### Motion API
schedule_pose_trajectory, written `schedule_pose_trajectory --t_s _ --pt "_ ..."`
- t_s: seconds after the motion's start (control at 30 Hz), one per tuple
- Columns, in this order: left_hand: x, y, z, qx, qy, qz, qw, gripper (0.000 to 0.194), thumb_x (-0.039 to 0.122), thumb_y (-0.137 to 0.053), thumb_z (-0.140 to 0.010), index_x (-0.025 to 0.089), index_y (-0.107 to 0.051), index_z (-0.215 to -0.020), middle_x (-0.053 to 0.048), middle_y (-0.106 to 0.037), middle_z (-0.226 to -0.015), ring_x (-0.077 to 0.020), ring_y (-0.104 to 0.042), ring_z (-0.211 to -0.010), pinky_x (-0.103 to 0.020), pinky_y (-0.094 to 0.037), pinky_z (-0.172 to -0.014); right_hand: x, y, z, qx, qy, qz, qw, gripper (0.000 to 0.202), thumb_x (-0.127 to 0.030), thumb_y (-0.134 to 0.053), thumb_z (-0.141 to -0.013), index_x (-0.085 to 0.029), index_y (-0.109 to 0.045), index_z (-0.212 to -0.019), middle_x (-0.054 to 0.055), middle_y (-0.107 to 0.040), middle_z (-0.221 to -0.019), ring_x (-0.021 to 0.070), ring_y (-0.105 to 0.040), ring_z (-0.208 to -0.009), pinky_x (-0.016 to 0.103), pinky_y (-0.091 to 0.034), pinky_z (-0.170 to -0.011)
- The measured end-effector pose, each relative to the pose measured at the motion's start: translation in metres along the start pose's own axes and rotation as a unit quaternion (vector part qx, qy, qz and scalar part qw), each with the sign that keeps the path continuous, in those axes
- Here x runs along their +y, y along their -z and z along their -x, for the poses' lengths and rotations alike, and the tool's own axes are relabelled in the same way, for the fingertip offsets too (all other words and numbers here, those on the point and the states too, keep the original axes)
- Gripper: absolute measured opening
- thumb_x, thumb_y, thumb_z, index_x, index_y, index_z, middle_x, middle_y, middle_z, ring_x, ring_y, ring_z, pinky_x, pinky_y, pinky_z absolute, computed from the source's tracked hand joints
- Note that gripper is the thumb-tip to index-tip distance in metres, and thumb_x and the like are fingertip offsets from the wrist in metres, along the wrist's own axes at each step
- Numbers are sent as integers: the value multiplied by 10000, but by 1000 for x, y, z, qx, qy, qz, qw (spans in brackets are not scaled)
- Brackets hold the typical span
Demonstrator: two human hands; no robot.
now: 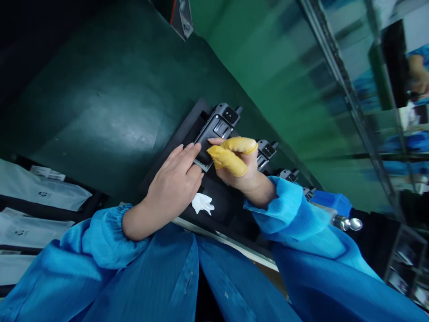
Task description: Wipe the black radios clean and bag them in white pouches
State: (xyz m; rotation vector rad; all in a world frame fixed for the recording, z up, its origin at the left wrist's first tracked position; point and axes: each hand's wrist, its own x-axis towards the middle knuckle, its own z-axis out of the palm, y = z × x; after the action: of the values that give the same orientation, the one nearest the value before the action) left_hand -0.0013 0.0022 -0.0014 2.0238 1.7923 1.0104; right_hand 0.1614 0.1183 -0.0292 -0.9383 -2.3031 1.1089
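Observation:
A dark grey handheld device (225,117) with a stubby antenna, a camera-like window and a metal fitting on its back lies in a black foam tray (187,129). My left hand (172,181) lies with fingers stretched out, their tips at the device's lower left edge. From the right, my right hand (239,165) bends over the lower part, with yellow finger cots (231,156) on two fingers. Its fingers are drawn together against the device; whatever they pinch is hidden. A crumpled white cloth or glove (203,203) lies just below both hands.
Similar devices (266,150) stand in a row to the right. White packaged items (36,185) lie in dark trays at left. A blue box (335,203) and shiny metal knobs (348,223) are by my right sleeve. A metal-framed glass partition (348,89) runs along the right, with another person beyond.

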Motion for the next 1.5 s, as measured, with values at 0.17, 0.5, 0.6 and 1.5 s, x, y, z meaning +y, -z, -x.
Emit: schedule_pose_trajectory --t_s 0.17,0.5,0.6,1.5 --pt "0 0 0 12 -13 -16 1000 171 123 -494 -895 80 -650 -838 -228 -631 -1223 -308 -595 -1181 -487 -479 -1037 -14 6 -3 -3 36 8 999 395 -526 -707 -707 -296 -595 -1008 5 -675 -967 191 -685 -880 346 -608 -804" --pt "0 -2 1 30 -17 -20 999 160 122 -487 -899 91 -644 -906 -212 -639 -1212 -291 -601 -1176 -493 -499 -1013 -29 10 -12 -15 148 53 987 138 -406 -611 -829 -282 -551 -824 -9 -620 -753 199 -695 -967 357 -621 -852" --pt "0 -2 1 29 -22 -24 999 151 119 -506 -890 69 -648 -904 -227 -636 -1206 -299 -601 -1172 -484 -490 -1025 -30 10 -11 -7 155 61 986 140 -402 -608 -834 -279 -549 -862 -7 -617 -768 199 -692 -969 360 -622 -846" --pt "0 1 -1 21 -33 -45 998 138 116 -534 -877 63 -660 -887 -224 -652 -1181 -301 -621 -1142 -468 -506 -1014 -35 5 -11 20 177 110 978 249 -471 -516 -895 -240 -608 -906 15 -634 -773 182 -684 -895 313 -623 -746"
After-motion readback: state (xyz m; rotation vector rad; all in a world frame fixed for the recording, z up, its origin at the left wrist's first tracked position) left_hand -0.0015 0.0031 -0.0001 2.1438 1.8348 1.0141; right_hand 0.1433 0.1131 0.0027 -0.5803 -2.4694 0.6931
